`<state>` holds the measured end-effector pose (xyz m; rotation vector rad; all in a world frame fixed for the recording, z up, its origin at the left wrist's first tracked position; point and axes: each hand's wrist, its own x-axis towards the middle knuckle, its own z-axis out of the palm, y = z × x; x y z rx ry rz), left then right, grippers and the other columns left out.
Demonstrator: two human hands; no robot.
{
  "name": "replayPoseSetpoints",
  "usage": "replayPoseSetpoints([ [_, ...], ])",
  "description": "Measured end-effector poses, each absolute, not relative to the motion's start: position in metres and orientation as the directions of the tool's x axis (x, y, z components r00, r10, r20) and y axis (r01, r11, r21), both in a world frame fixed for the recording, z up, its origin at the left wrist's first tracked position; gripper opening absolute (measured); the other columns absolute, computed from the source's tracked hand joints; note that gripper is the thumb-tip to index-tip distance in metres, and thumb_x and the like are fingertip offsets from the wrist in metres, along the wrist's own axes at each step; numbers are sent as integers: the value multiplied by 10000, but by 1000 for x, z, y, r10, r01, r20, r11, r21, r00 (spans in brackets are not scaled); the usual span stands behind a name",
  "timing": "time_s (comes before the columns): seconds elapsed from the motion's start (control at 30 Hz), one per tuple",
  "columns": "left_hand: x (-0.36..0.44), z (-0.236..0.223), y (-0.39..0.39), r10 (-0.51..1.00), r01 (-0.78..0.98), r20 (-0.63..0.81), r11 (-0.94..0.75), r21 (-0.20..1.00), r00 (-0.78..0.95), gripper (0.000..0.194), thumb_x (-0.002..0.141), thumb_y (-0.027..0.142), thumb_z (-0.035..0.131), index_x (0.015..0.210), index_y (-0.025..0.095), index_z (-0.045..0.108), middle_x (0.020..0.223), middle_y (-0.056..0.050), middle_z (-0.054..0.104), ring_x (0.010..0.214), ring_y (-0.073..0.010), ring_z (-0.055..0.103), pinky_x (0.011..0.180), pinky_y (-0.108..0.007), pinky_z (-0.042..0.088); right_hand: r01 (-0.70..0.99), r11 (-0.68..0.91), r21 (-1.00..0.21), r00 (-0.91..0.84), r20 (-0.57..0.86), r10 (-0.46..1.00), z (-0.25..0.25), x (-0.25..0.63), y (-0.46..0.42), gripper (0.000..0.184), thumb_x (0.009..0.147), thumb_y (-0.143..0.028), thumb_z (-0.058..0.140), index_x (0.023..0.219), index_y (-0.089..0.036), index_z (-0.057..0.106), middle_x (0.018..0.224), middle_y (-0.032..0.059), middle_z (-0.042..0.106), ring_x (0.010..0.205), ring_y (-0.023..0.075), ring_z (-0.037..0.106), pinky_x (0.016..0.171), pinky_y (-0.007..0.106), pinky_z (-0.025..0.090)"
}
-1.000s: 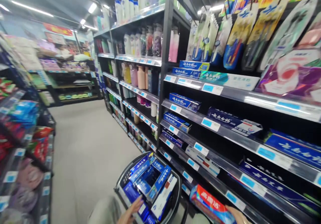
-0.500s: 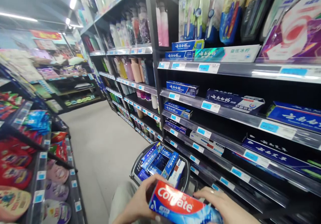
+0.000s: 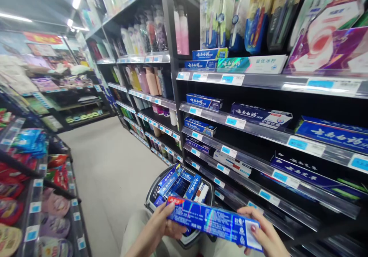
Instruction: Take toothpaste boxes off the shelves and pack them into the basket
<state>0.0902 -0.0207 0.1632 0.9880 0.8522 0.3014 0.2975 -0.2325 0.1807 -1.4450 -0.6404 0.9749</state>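
A long blue toothpaste box [image 3: 212, 218] with a red corner is held level between both hands. My left hand [image 3: 165, 220] is closed round its left end. Gripping the right end is my right hand [image 3: 263, 230], its thumb on the printed side and fingers along the top and behind. Small white print and logos cover the side turned towards me. Just beyond the box stands a dark shopping basket [image 3: 148, 199] on the floor, partly hidden by the box and hands. Several blue toothpaste boxes [image 3: 169, 181] and a white one [image 3: 202, 192] lie in it.
On the right, dark shelves [image 3: 258, 82] carry toothpaste boxes and hanging toothbrush packs [image 3: 255, 23]. Bottles [image 3: 152, 82] fill the shelving farther along. A rack of bottles and bagged goods [image 3: 37, 207] lines the left side. The grey aisle floor [image 3: 100, 165] runs between them.
The box has been turned in my hands: its red Colgate face showed before, and now a blue side with small print faces me. The view has shifted slightly.
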Motion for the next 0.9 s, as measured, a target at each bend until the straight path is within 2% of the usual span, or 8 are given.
replayPoseSetpoints([
  [0.07,93,168,-23,552,188,-501,527,829,666,689,574,751,624,900,147,558,710,-96,696,638,-250,665,580,-350,531,-255,-118,-960,489,-233,841,178,294,-228,508,776,-649,528,983,-185,526,644,30,621,559,190,616,463,264,474],
  [0.17,92,168,-24,537,238,-530,520,820,656,696,593,780,574,846,132,579,719,-109,702,630,-233,663,594,-343,533,-315,-105,-943,497,-259,828,175,288,-224,470,806,-628,515,932,-175,506,538,9,598,505,165,594,441,232,448],
  [0.37,89,166,-24,538,263,-549,518,814,640,722,582,799,555,843,127,594,698,-98,698,621,-220,656,580,-323,525,-372,-87,-924,506,-280,816,174,283,-222,425,808,-589,548,902,-177,510,526,-4,593,509,156,598,433,212,438],
  [0.6,89,168,-24,550,295,-556,493,818,624,747,622,801,516,874,106,618,723,-124,699,624,-218,658,584,-318,526,-362,-90,-928,506,-276,817,171,282,-223,418,828,-586,517,906,-175,528,522,-1,579,507,166,592,432,222,427],
  [0.7,86,162,-22,560,213,-488,485,848,670,706,627,743,589,952,116,601,734,-121,699,651,-237,661,615,-342,527,-313,-59,-948,546,-230,805,172,282,-226,439,779,-595,571,944,-189,563,646,15,612,549,176,597,446,242,434],
  [0.77,82,156,-19,578,120,-427,493,862,696,706,592,648,701,1062,138,575,832,-123,705,717,-255,666,662,-363,530,-229,-10,-973,606,-151,781,174,282,-230,502,707,-603,643,1016,-213,578,805,41,648,674,201,626,547,275,490],
  [0.83,78,150,-15,599,24,-362,496,868,714,796,499,547,804,1156,179,549,990,-124,686,860,-294,656,753,-400,527,-131,44,-990,643,-51,764,175,283,-237,611,633,-617,699,1093,-237,568,950,70,657,846,242,635,697,307,516],
  [0.9,72,146,-11,606,-65,-273,475,878,747,898,381,474,866,1179,209,553,1101,-113,653,1022,-344,603,868,-433,496,-58,92,-994,634,35,773,175,283,-245,687,592,-632,720,1129,-235,556,1039,107,647,958,285,620,775,334,511],
])
